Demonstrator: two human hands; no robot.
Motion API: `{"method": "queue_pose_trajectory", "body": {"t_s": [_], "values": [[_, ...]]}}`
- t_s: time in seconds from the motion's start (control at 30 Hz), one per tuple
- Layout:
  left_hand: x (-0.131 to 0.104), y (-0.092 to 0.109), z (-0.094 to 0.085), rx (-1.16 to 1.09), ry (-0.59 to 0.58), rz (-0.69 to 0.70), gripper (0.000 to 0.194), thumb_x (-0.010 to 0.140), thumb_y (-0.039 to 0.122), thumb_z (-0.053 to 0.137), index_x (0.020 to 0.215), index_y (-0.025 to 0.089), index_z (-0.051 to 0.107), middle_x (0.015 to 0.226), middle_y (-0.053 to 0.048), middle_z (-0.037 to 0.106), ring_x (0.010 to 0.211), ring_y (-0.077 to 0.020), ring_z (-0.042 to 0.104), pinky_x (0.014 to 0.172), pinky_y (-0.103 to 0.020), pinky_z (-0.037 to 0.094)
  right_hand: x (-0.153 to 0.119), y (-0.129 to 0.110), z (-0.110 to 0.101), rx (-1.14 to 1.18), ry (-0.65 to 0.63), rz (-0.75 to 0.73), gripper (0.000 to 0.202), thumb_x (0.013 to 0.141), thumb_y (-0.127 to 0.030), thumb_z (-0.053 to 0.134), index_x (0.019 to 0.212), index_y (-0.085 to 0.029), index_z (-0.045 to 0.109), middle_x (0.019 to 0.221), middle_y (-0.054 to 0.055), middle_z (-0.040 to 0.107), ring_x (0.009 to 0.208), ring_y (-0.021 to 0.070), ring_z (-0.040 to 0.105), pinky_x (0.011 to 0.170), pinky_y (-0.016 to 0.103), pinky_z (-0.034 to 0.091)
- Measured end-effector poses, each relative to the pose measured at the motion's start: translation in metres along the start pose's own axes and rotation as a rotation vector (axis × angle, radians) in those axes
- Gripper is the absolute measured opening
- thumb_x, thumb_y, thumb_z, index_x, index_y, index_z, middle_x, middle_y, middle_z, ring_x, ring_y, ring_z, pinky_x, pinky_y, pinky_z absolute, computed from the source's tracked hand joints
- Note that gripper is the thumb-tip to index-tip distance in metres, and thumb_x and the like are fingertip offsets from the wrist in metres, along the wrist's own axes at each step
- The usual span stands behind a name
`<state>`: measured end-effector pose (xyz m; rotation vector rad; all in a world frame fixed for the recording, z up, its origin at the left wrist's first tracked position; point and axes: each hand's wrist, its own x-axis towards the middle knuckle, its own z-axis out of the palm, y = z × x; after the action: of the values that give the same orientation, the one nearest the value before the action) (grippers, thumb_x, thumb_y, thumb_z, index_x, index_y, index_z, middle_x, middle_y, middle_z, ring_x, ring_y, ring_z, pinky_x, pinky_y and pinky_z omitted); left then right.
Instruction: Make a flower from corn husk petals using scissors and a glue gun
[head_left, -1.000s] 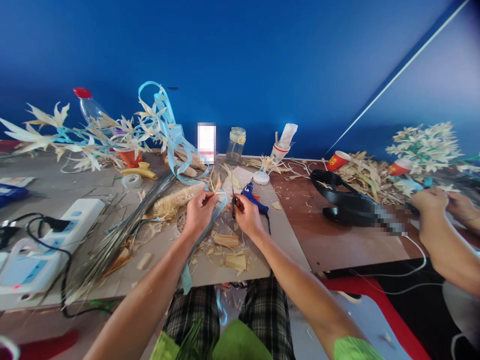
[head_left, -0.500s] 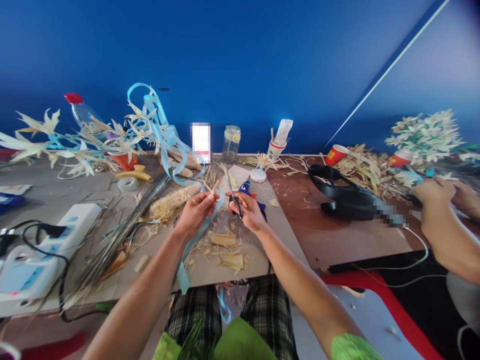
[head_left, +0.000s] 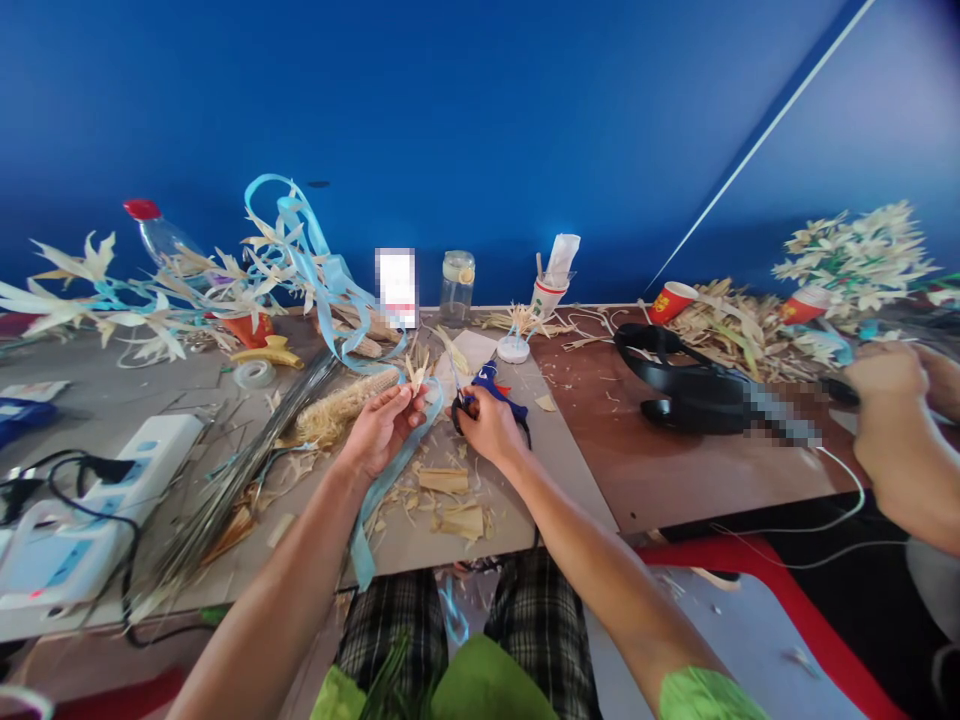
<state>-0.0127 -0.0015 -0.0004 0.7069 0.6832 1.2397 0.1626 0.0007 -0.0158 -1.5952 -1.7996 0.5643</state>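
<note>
Change: right hand (head_left: 489,428) dips, its scissors (head_left: 456,406) drawing away from the pale husk piece (head_left: 418,380) — no cut seems under way | Hands: left (head_left: 386,425) pinches the husk, right grips scissors handles | Place: husk points up over the table (head_left: 592,420), beside blue ribbon (head_left: 388,480).

Head-worn view; forward, down at both hands (head_left: 381,432) (head_left: 493,428)
</note>
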Motion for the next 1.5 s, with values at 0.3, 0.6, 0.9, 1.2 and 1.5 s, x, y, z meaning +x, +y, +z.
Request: {"method": "queue_pose_trajectory", "body": {"t_s": [0.3, 0.6, 0.9, 1.2, 1.5], "values": [[-0.002, 0.002, -0.003, -0.042, -0.097, 0.000, 0.013, 0.074, 0.022, 0.068, 0.069, 0.013, 0.060, 0.066, 0.001, 0.054, 0.053, -0.0049, 0.043, 0.063, -0.024, 0.044, -0.007, -0.009, 0.001, -0.392, -0.146, 0.082, 0.035, 0.082, -0.042, 0.049, 0.107, -0.021, 0.062, 0.091, 0.009, 0.071, 0.085, 0.0212, 0.066, 0.067, 0.025, 0.044], [-0.005, 0.001, -0.002, 0.022, -0.060, -0.068, 0.012, 0.066, 0.018, 0.074, 0.072, 0.011, 0.068, 0.066, -0.001, 0.059, 0.052, -0.0049, 0.047, 0.061, -0.023, 0.045, -0.007, -0.013, 0.000, -0.317, -0.145, 0.078, 0.047, 0.082, -0.043, 0.049, 0.123, -0.020, 0.051, 0.099, 0.008, 0.070, 0.094, 0.0238, 0.065, 0.076, 0.030, 0.045], [-0.004, 0.004, -0.006, -0.032, -0.094, -0.089, 0.022, 0.066, 0.012, 0.073, 0.087, 0.009, 0.071, 0.074, -0.003, 0.063, 0.058, -0.0056, 0.054, 0.067, -0.023, 0.048, -0.007, -0.012, -0.004, -0.199, -0.130, 0.101, 0.049, 0.082, -0.040, 0.050, 0.126, -0.017, 0.046, 0.094, 0.007, 0.070, 0.091, 0.0207, 0.065, 0.073, 0.027, 0.044], [-0.004, 0.003, -0.007, -0.056, -0.095, -0.093, 0.016, 0.065, 0.009, 0.072, 0.082, 0.009, 0.069, 0.073, -0.003, 0.061, 0.057, -0.0061, 0.053, 0.071, -0.025, 0.050, -0.008, -0.008, -0.002, -0.377, -0.127, 0.111, 0.043, 0.083, -0.045, 0.047, 0.118, -0.021, 0.053, 0.098, 0.009, 0.070, 0.093, 0.0224, 0.066, 0.074, 0.028, 0.045], [-0.006, 0.003, -0.004, -0.069, -0.123, -0.082, 0.018, 0.064, 0.016, 0.076, 0.062, 0.012, 0.058, 0.069, -0.001, 0.057, 0.056, -0.0059, 0.048, 0.068, -0.028, 0.049, -0.012, -0.013, -0.005, -0.476, -0.145, 0.029, 0.042, 0.086, -0.045, 0.044, 0.120, -0.023, 0.056, 0.105, 0.008, 0.069, 0.099, 0.0207, 0.064, 0.080, 0.027, 0.045]]}}
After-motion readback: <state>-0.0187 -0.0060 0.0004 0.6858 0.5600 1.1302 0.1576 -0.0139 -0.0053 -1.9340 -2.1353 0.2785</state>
